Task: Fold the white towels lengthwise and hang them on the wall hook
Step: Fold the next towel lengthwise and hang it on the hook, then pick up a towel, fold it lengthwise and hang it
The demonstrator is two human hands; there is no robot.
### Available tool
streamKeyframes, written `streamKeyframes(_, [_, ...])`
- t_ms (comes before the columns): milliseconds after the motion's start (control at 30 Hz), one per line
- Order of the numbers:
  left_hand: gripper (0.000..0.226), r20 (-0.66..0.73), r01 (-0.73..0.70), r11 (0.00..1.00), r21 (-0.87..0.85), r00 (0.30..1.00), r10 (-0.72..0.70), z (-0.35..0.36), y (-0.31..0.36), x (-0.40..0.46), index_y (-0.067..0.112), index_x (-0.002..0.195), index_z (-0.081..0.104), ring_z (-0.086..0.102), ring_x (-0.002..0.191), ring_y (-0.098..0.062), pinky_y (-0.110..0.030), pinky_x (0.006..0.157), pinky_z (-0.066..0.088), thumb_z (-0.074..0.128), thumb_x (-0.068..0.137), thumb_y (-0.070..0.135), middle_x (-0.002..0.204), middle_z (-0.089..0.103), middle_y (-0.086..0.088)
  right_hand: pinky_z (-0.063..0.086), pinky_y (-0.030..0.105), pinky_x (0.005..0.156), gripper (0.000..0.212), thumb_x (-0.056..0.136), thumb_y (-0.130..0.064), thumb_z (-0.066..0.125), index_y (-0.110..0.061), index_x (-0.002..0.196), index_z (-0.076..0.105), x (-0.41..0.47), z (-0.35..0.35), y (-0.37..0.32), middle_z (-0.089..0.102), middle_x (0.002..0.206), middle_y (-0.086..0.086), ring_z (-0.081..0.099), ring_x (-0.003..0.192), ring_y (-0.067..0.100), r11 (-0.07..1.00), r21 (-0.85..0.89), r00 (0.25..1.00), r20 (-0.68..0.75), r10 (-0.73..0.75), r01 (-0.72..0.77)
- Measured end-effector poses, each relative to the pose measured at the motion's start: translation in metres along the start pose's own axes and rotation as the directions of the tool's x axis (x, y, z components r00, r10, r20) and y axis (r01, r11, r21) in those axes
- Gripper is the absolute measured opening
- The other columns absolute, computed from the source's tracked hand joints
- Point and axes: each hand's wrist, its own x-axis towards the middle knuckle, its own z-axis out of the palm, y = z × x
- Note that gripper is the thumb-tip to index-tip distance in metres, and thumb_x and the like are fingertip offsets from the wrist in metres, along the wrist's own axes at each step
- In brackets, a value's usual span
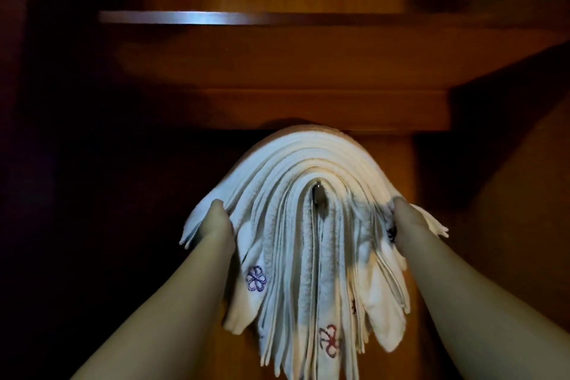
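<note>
Wooden wall [277, 65] w/ a shelf ledge [308, 109] fills the view; just under the ledge's lower edge hangs the towel stack [296, 170], draped over the wall hook [317, 195] so both halves fall either side of it. Judged: soft terry, limp, no stiffness, each piece light but the bundle is bulky & prob. fairly heavy on one small hook; layers can slide over each other & fan out, as the lower ends already do. Best hold looks like the outer flanks of the drape, squeezing inward, not the loose tips. Left hand [217, 219] presses/holds the left flank, thumb on the front face, other fingers hidden behind the cloth, so how far that grip is closed I can't tell. Right hand [408, 217] likewise on the right flank, fingers tucked out of sight, can't tell either. Count: 1 stack, roughly eight or more folded layers at the bend, exact no. unclear; 1 hook; 2 hands; embroidered flowers – 1 purple [256, 278], 1 red [330, 340], plus a dark one partly hidden by the right hand.
</note>
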Motion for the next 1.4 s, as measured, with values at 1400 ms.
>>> streamKeyframes(1400, [0.034,0.668,-0.723,0.095,0.684,0.57,-0.478,-0.18,-0.151,-0.335,0.024,0.129,0.057,0.056,0.115,-0.021,-0.047,0.103,0.047,0.055,0.096,0.034,0.127,0.055,0.002,0.046,0.027,0.09,0.037,0.097,-0.035,0.051,-0.019,0.128,0.063,-0.463,-0.289,0.097,0.059,0.131,0.0,0.058,0.113,0.016,0.03,-0.981,0.98,0.195,0.03,0.194])
